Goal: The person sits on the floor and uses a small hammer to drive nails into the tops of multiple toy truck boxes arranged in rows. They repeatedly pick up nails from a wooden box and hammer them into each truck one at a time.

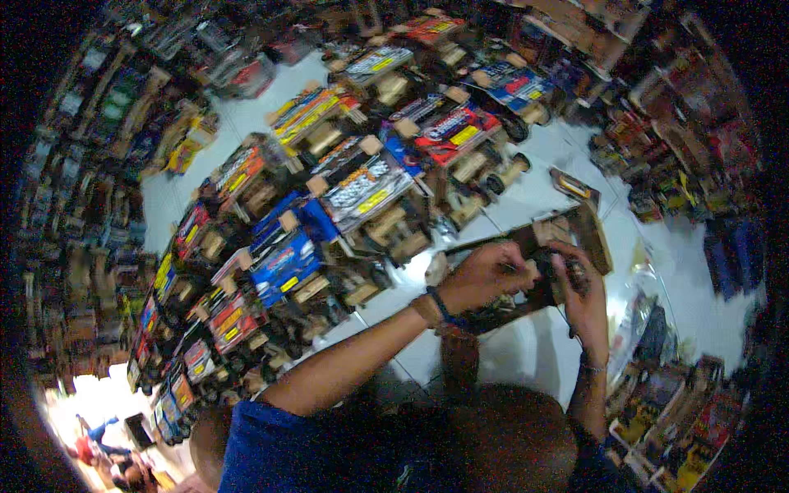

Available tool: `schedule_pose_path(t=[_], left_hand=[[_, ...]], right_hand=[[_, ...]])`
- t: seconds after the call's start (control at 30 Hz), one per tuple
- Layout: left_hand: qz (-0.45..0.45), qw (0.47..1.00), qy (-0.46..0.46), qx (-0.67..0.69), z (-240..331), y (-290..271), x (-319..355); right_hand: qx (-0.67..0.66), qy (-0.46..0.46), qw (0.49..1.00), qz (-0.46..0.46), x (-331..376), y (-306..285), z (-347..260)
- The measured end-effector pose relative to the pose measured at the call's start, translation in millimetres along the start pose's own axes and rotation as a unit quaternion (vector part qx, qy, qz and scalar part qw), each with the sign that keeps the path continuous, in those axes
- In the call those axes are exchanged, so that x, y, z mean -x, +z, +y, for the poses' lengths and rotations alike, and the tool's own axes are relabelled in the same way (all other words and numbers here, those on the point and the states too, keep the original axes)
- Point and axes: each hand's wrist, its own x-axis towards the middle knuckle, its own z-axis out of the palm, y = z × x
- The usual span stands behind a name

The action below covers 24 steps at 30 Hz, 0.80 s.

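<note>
Both hands meet over a dark toy vehicle on a brown cardboard backing [567, 234], held just above a white tiled floor [534, 345]. Left hand [485, 275], with a dark band and a brown strap at its wrist, is curled closed, its fingertips pinching at the middle of the toy. Right hand [579, 296] is wrapped around the toy's right side, fingers closed on it. The toy sits right of centre, tilted, with its cardboard backing sticking out beyond the hands toward the upper right.

To the left, rows of boxed toy vehicles [329, 205] lie on the floor in long diagonal lines, with blue, red and yellow card tops and brown cardboard bases. A few loose black wheels [514, 168] lie on the tiles just above the hands. More packaged toys [666, 427] are piled at the lower right, and shelves of goods [90, 164] curve along the left edge. A blue sleeve [263, 448] covers the left upper arm.
</note>
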Motion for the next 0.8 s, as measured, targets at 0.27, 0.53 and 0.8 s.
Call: schedule_pose_path(t=[0.27, 0.53, 0.8], left_hand=[[-0.050, 0.989, -0.088, 0.112, 78, -10, 7], [-0.071, 0.996, -0.050, -0.022, 207, -52, 73], [0.209, 0.949, -0.090, -0.219, 325, -159, 267]], right_hand=[[-0.063, 0.063, 0.996, -0.030, 9, 7, -54], [-0.105, 0.005, 0.992, -0.069, -6, 22, -106], [-0.133, -0.268, 0.952, -0.064, -96, -74, -83]])
